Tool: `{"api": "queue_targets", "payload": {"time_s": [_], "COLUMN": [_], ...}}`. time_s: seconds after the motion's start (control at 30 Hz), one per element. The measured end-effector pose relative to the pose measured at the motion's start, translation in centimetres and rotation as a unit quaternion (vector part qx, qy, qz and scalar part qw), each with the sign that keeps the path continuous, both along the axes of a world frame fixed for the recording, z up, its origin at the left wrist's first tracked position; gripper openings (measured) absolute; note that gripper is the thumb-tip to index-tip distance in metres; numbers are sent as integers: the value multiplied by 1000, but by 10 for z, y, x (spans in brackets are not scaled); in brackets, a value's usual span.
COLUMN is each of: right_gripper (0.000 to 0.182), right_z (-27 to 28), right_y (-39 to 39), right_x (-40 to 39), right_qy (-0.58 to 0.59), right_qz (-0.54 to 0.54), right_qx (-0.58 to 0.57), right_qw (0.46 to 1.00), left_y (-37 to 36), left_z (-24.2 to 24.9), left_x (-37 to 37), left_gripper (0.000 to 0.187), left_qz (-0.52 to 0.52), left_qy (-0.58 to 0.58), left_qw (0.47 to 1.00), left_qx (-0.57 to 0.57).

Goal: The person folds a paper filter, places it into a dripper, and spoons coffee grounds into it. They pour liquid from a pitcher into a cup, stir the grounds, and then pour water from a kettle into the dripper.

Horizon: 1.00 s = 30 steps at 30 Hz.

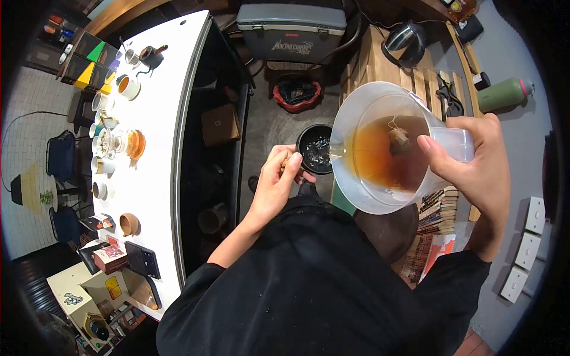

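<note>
My right hand (484, 160) is wrapped around the handle of a large translucent plastic pitcher (350, 113), thumb on top. Amber-brown tea (377, 157) fills its lower part, with a tea bag (400, 137) on a string in it. The pitcher is tilted left, its spout over the right rim of a black cup (300, 151). Liquid shows at the spout and shiny, rippled liquid is in the cup. My left hand (274, 184) grips the cup's left side, thumb and fingers near the rim. Some left fingers are hidden under the cup.
A long white counter (160, 89) at left bears cups, a glass server (135, 144) and boxes. Ahead are a grey cooler (291, 35) and a red-lined bin (297, 105). At right, a kettle (405, 44) stands on a slatted wooden bench (374, 62), near books (439, 210).
</note>
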State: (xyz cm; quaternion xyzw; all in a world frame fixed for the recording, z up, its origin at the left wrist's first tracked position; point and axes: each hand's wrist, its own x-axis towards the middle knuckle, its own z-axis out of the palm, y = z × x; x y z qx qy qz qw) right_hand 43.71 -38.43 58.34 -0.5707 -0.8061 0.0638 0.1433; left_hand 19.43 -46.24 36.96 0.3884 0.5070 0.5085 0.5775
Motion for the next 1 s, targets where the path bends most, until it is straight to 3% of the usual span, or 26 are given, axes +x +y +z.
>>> {"api": "queue_targets", "payload": {"time_s": [0.6,1.0], "right_gripper": [43,40], "right_z": [0,1], "right_y": [-3,-2], "right_x": [-2,1], "right_qy": [-8,-1], "right_qz": [-10,-6], "right_qx": [3,-9], "right_qw": [1000,1000], "left_y": [-4,-4], "left_z": [-8,-4], "left_x": [-1,0], "left_gripper": [28,37], "left_qz": [-7,-27], "left_qy": [16,43], "left_qw": [1000,999], "left_qx": [2,2]}}
